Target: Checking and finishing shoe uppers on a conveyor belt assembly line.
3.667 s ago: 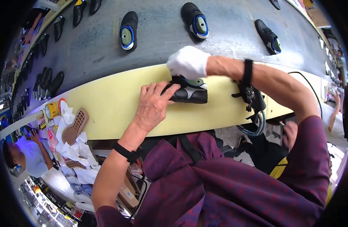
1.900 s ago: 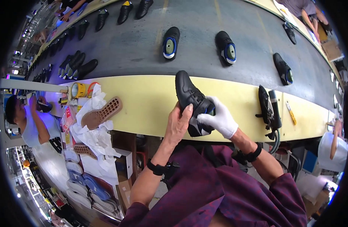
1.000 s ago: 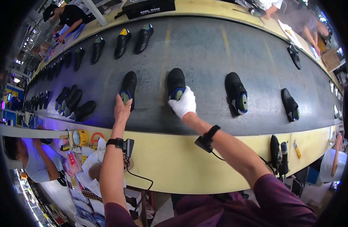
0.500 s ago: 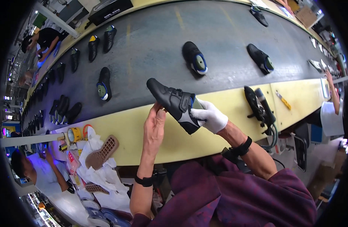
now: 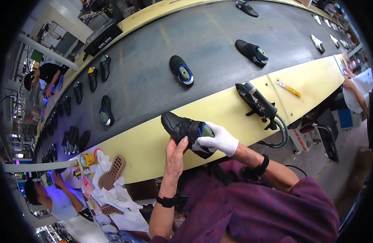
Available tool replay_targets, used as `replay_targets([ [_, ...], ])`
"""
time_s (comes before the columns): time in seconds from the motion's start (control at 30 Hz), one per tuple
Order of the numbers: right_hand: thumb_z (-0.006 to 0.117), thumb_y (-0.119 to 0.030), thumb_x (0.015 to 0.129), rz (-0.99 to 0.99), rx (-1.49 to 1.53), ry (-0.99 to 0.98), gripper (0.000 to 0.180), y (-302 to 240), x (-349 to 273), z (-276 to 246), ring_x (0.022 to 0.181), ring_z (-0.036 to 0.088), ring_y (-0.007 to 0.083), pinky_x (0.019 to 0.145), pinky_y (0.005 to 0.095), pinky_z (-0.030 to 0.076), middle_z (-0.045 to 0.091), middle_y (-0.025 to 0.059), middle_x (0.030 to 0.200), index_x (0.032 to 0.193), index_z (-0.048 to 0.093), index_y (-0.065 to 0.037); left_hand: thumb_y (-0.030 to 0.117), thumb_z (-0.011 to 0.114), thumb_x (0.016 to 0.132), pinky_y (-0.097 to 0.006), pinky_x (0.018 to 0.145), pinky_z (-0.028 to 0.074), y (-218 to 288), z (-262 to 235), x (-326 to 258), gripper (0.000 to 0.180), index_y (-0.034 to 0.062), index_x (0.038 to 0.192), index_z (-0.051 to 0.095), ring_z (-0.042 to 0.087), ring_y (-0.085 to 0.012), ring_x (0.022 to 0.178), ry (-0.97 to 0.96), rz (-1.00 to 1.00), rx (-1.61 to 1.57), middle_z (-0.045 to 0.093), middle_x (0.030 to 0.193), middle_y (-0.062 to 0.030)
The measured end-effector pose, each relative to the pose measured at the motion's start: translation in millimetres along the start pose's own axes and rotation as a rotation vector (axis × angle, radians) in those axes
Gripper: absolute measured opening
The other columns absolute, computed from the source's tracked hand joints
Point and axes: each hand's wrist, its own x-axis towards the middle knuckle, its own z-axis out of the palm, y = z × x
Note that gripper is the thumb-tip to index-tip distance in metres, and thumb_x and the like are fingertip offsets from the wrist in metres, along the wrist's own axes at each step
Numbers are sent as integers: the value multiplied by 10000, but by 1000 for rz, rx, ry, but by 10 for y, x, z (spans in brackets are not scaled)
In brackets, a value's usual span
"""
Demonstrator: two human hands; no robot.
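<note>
Blk shoe [image 5: 180,126] is up in both hands over the yellow bench's [image 5: 219,105] near edge, toe to far L. My bare L hand [image 5: 174,157] holds its near side, thumb pressed in; gloved R hand [image 5: 219,141] clasps the heel end. If thumb slackens or glove slips, shoe could prob. drop off the edge. Writing: white letters on blk box [image 5: 102,39], far L; red print on white panel [image 5: 299,139], near R.

On my feed I make out smooth, leather-like black material with a soft sheen on the held shoe [image 5: 179,125], and matt white cloth gloving the right hand [image 5: 219,140]. I read the yellow worktop [image 5: 213,109] as smooth, faintly glossy; the grey belt [image 5: 144,77], scuffed; the paper [image 5: 113,195], crumpled.
</note>
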Motion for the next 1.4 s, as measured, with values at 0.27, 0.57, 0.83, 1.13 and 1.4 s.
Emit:
replay_targets([
  [0.27, 799, -334, 948, 144, -22, -23, 499, 111, 184, -76, 831, 637, 97, 694, 273, 533, 709, 38, 1003, 1315, 670, -21, 310, 643, 1093, -384, 1129, 477, -188, -30, -101, 518, -11, 1482, 525, 610, -211, 1288, 109, -14, 12, 624, 1401, -99],
  [0.57, 845, -386, 843, -112, -989, 94, 607, 224, 392, 157, 1060, 690, 458, 929, 506, 557, 703, 275, 1094, 1266, 651, 4, 506, 640, 1077, -395, 990, 580, -283, -107, -117, 642, -27, 1408, 502, 700, -247, 1163, 81, -251, -39, 682, 1258, -160],
  [0.83, 853, -310, 848, -250, -769, -173, 701, -305, 950, 403, 1155, 639, 472, 1001, 490, 539, 671, 267, 1148, 1372, 582, 69, 366, 792, 952, -369, 1063, 499, 149, -861, 560, 782, -6, 1552, 458, 625, -214, 1206, 292, -181, -58, 618, 1366, -117],
  [1.13, 908, -323, 776, -99, -1057, 661, 722, -335, 3263, -169, 1075, 728, 404, 974, 417, 587, 727, 249, 1146, 1319, 620, 54, 479, 784, 933, -453, 1207, 391, 616, -3038, 2317, 955, -55, 1604, 363, 512, -407, 1449, 679, -80, 1115, 515, 1545, -289],
  [1.4, 762, -247, 1012, 52, 271, 104, 291, -383, 2162, -341, 661, 465, 23, 563, 214, 329, 609, -62, 886, 1211, 686, -50, 327, 760, 983, -511, 1250, 338, 562, -2716, 2199, 878, -62, 1620, 296, 420, -458, 1508, 779, 21, 1502, 413, 1623, -303],
])
